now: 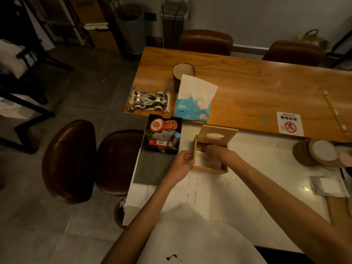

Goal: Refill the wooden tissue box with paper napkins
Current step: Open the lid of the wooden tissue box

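Note:
The wooden tissue box (pixel 208 170) stands open on the white table, its lid (pixel 218 135) with an oval slot tilted up at the back. My left hand (pixel 182 161) grips the box's left wall. My right hand (pixel 214 152) reaches down inside the box, fingers pressed on pale napkins (pixel 202 158) lying in it. A blue soft pack of paper tissues (pixel 191 109), one white sheet sticking up from it, rests on the wooden table just beyond the box.
A black tray of small items (pixel 162 134) and a grey studded mat (pixel 152 168) lie left of the box. A toy race car (pixel 148 101), a dark cup (pixel 183 72), a no-smoking sign (pixel 290 125), stacked coasters (pixel 314 153) and several chairs surround the tables.

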